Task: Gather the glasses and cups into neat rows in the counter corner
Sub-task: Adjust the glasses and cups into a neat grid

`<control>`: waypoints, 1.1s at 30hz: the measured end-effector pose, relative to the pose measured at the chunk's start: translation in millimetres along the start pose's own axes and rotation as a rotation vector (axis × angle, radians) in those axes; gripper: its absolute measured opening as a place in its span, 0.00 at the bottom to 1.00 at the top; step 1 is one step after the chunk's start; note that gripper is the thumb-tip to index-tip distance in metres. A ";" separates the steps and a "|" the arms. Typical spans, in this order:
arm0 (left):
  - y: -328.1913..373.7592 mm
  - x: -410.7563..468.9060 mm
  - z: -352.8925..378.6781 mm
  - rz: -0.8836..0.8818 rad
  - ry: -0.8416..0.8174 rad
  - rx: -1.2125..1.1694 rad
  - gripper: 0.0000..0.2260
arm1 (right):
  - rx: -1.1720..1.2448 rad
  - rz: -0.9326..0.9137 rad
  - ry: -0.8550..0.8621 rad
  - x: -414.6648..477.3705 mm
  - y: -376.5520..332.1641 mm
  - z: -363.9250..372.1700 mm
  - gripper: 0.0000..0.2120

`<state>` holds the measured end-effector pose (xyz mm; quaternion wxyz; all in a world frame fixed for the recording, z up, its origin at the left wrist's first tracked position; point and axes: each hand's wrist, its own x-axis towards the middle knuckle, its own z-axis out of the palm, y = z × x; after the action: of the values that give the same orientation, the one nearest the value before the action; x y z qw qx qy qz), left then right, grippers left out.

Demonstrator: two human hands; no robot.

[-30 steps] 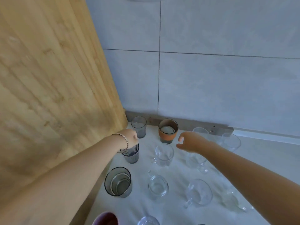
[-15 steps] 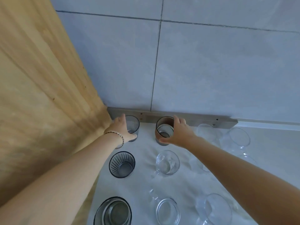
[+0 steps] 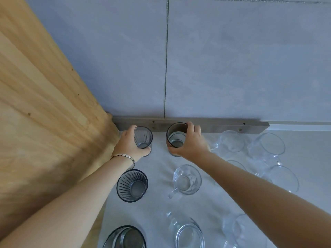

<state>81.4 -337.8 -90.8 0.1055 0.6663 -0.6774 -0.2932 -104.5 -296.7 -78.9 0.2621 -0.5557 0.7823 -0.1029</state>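
My left hand (image 3: 128, 144) grips a small ribbed grey glass (image 3: 143, 137) standing in the counter corner beside the wooden panel. My right hand (image 3: 190, 144) wraps a brown-banded cup (image 3: 175, 134) next to it, against the metal back strip. Behind these stand a second ribbed grey glass (image 3: 132, 185) and a clear glass mug (image 3: 186, 179). Closer to me sit a large dark-rimmed glass (image 3: 125, 238) and another clear mug (image 3: 188, 233). More clear mugs (image 3: 232, 141) (image 3: 268, 146) stand to the right, partly hidden by my right forearm.
A tall wooden panel (image 3: 44, 108) walls off the left side. Grey wall tiles (image 3: 232, 59) rise behind a metal strip (image 3: 223, 125). The white counter (image 3: 157, 203) carries all the glassware; further clear mugs (image 3: 283, 178) (image 3: 241, 231) crowd the right part.
Both hands closed around the two back-row vessels and hold them near the back strip. The view has moved closer and tilted down toward the corner.
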 end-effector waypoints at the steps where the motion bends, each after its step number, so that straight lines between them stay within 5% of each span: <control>1: 0.0 0.0 -0.6 0.002 -0.005 0.005 0.38 | -0.005 -0.004 -0.004 1.6 -1.6 -1.5 0.47; 14: 30.4 -3.6 -12.7 -0.112 -0.126 0.201 0.46 | -0.011 0.010 -0.099 -19.4 4.8 -19.4 0.56; 20: 124.4 -28.7 8.5 0.414 0.153 0.106 0.35 | 0.040 -0.037 0.193 -38.3 74.9 -75.0 0.33; 23: 169.1 -34.9 46.2 0.625 -0.056 0.257 0.35 | 0.044 0.156 0.273 -34.7 135.7 -107.6 0.31; 26: 200.5 -25.7 85.8 0.603 -0.322 0.431 0.40 | 0.146 0.310 0.131 -25.8 184.4 -133.3 0.39; 30: 218.9 -12.3 117.6 0.529 -0.469 0.644 0.43 | 0.166 0.218 -0.146 -12.5 211.3 -136.8 0.48; 33: 223.0 -12.8 123.7 0.432 -0.526 0.605 0.39 | 0.046 0.151 -0.153 -9.8 217.1 -126.8 0.44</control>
<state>-171.0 -307.1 -67.4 -0.2108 0.4135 -0.8598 -0.2128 -345.6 -225.8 -67.5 0.3408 -0.4954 0.7969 -0.0579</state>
